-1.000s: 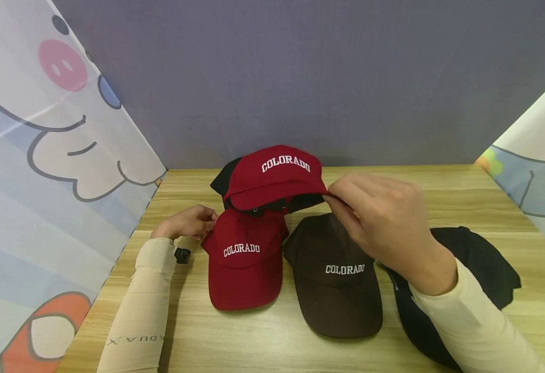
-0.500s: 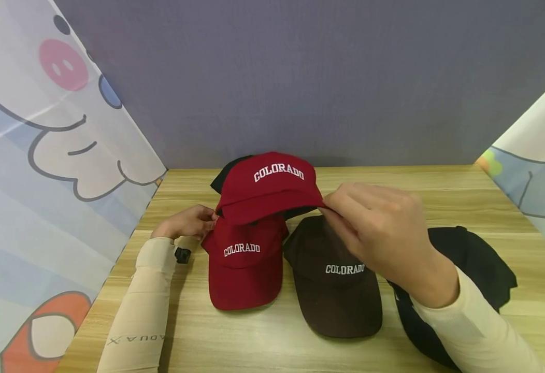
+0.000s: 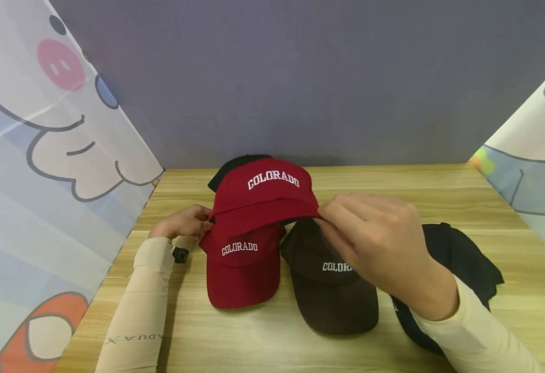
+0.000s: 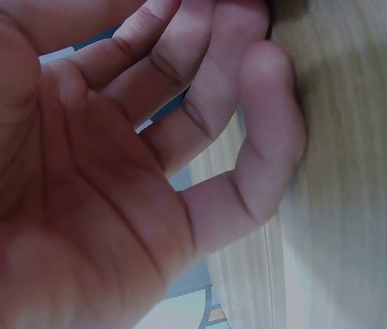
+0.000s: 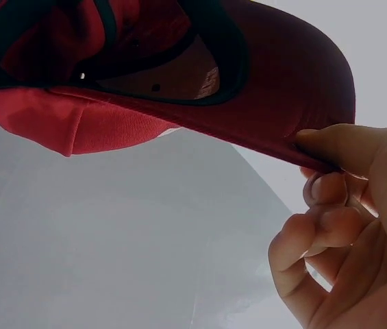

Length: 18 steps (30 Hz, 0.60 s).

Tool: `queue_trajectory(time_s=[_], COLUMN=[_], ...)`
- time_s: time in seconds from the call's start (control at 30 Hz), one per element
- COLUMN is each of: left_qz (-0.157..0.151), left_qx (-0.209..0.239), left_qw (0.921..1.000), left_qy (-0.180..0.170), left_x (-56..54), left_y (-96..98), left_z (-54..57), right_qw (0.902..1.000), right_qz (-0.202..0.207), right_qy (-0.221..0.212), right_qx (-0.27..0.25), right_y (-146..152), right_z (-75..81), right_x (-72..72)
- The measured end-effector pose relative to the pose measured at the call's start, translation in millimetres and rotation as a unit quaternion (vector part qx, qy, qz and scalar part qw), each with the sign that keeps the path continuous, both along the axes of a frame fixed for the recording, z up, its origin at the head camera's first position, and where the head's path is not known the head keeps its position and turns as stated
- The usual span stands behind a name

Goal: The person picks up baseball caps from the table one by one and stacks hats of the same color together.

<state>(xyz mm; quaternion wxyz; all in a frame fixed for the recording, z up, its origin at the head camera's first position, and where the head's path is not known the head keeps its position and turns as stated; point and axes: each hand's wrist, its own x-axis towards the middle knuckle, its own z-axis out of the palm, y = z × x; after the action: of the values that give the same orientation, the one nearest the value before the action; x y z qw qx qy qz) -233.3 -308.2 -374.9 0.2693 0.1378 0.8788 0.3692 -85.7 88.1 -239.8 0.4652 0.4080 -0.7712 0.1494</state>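
Observation:
My right hand [image 3: 379, 238] pinches the brim of a red baseball cap [image 3: 268, 186] between thumb and fingers, white COLORADO lettering facing me. The right wrist view shows the cap's dark-lined inside [image 5: 155, 68] and the thumb under the brim. This cap hangs tilted, overlapping the back of a second red baseball cap [image 3: 242, 280] on the table. My left hand [image 3: 184, 221] pinches the lower red cap's left back edge. In the left wrist view the little finger [image 4: 268, 137] rests by the wood, with the other fingertips hidden.
A dark brown COLORADO cap [image 3: 333, 305] lies right of the lower red one. Farther right, a black cap [image 3: 463, 259] is partly covered by my right forearm. Another black cap [image 3: 240, 165] shows behind the raised one. A grey panel [image 3: 300, 83] bounds the wooden table [image 3: 393, 178] at the back.
My right hand has brought the raised red cap down and slightly left, toward me, so it overlaps more of the lower red cap. The left hand has stayed in place.

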Motion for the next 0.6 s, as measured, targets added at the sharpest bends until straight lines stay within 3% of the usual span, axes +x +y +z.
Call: queue_trajectory(time_s=[0.6], left_qz=[0.002], left_qx=[0.032], left_qw=[0.9994], left_qy=[0.010], left_x=[-2.0], left_y=[-0.2], left_z=[-3.3], right_qw=[0.9988], right_qz=[0.037], right_qy=[-0.020], right_qx=[0.024], right_y=[-15.6], right_z=[-10.3], right_x=[-1.5])
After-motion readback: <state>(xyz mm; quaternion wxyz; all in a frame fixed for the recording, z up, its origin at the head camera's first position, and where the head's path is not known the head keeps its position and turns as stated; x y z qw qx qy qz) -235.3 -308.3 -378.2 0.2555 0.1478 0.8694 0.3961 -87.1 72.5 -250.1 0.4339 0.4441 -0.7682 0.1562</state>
